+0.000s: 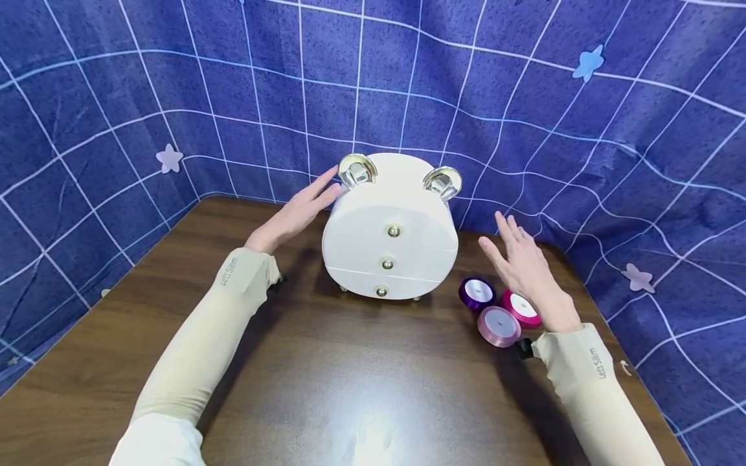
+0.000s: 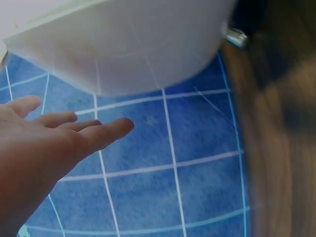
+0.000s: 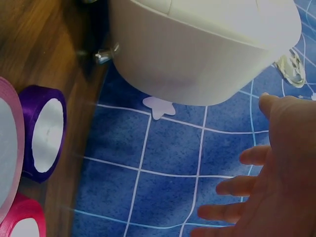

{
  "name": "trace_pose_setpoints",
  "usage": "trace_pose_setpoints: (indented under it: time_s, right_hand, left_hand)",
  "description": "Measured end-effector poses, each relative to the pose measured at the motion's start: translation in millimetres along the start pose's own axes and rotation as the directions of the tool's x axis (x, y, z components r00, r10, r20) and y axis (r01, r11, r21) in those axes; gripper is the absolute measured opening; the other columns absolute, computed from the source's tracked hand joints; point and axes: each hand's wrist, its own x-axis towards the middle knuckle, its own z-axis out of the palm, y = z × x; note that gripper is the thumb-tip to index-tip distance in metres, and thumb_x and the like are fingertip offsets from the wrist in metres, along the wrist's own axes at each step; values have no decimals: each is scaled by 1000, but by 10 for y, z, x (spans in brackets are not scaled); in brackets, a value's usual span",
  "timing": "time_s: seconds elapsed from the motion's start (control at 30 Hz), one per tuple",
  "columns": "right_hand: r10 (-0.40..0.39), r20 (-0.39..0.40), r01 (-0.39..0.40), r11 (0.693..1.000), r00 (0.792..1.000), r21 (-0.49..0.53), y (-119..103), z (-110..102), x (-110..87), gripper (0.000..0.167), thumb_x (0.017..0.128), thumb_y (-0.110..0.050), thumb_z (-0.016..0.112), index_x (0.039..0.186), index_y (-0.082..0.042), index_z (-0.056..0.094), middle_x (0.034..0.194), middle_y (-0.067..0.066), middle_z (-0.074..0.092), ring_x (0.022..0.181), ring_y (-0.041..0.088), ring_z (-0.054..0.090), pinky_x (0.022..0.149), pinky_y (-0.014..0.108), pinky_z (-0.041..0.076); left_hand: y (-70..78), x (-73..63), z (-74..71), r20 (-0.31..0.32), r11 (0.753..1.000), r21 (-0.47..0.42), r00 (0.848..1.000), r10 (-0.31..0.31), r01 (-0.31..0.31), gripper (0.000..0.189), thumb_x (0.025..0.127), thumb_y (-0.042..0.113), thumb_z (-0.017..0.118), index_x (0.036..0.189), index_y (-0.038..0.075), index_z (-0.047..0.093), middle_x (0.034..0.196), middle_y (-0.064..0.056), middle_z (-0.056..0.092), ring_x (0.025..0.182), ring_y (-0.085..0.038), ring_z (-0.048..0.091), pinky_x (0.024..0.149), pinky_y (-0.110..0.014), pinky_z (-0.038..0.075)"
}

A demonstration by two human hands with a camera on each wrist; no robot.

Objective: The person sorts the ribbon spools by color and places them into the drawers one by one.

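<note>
A white rounded box (image 1: 361, 243) with three gold knobs down its front stands on short feet at the table's back. Two shiny gold ear-shaped pieces (image 1: 357, 170) top it. My left hand (image 1: 300, 210), fingers extended, is beside its upper left near one ear; in the left wrist view the hand (image 2: 64, 131) appears apart from the white wall. Off to the box's right hovers my right hand (image 1: 527, 262), fingers spread, holding nothing. Below it lie a purple ribbon roll (image 1: 466, 301), a pink ribbon roll (image 1: 497, 336) and a magenta ribbon roll (image 1: 533, 320).
The dark brown wooden table (image 1: 326, 362) carries the box and rolls. A blue cloth (image 1: 262, 97) with white grid lines and stars hangs behind and around the table. The table's right edge (image 1: 606, 317) runs close to the right forearm.
</note>
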Motion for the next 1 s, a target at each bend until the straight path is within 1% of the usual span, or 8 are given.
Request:
trace_pose_setpoints:
  time_s: [0.17,0.3,0.5,0.6,0.7,0.8,0.9,1.0]
  right_hand:
    - [-13,16,12,999,1000,44,-65,-16,-43,71,100,-57,32,155,-14,20,156,24,24,139,49,28,108,66,26]
    - [-26,8,26,998,1000,55,-154,-51,-78,69,101,-56,32,153,-11,26,150,25,37,132,49,39,103,66,33]
    - [-49,-91,54,996,995,65,-332,-121,-145,59,101,-51,38,138,-7,47,122,21,64,114,43,57,92,60,43]
    - [-107,-224,128,989,969,78,-454,-121,-185,42,100,-41,49,120,-6,60,99,13,72,91,33,65,78,50,48]
    - [-190,-366,235,968,911,83,-598,-98,-206,23,96,-28,59,103,-8,67,78,6,71,67,19,61,64,36,46]
    - [-230,-409,324,930,883,176,-772,-69,-207,14,94,-19,62,94,-7,70,68,3,68,57,11,55,57,22,43]
    - [-207,-311,323,863,928,388,-968,-23,-180,14,95,-17,62,93,-5,70,70,6,69,54,12,60,54,17,47]
    - [-159,-143,213,781,977,588,-1167,49,-126,21,96,-20,60,97,-2,69,77,14,72,54,18,64,53,24,53]
  left_hand:
    - [97,88,109,61,986,-161,996,62,-52,59,99,55,39,152,33,25,152,2,38,139,-13,36,118,-38,25]
    - [131,93,161,71,986,-167,997,40,-27,52,98,56,41,145,35,38,136,0,53,121,-14,52,110,-37,36]
    - [221,66,173,78,987,-160,997,29,-16,49,100,48,42,146,30,40,143,0,48,127,-14,47,112,-37,33]
    - [330,2,168,84,990,-144,996,24,-11,49,102,42,40,147,22,39,142,-6,49,125,-16,48,110,-37,35]
    - [411,-39,165,90,992,-124,996,26,-15,50,103,40,39,148,20,37,143,-8,48,125,-17,48,109,-38,37]
    - [391,-14,169,87,993,-118,996,30,-20,50,103,41,39,149,22,36,145,-7,46,126,-17,47,109,-39,37]
    - [292,44,177,71,992,-122,997,22,-13,50,101,46,40,147,26,37,142,-6,49,125,-17,48,109,-39,36]
    - [176,110,186,59,990,-138,998,14,-6,51,99,52,42,145,30,39,138,-2,52,123,-15,50,109,-37,36]
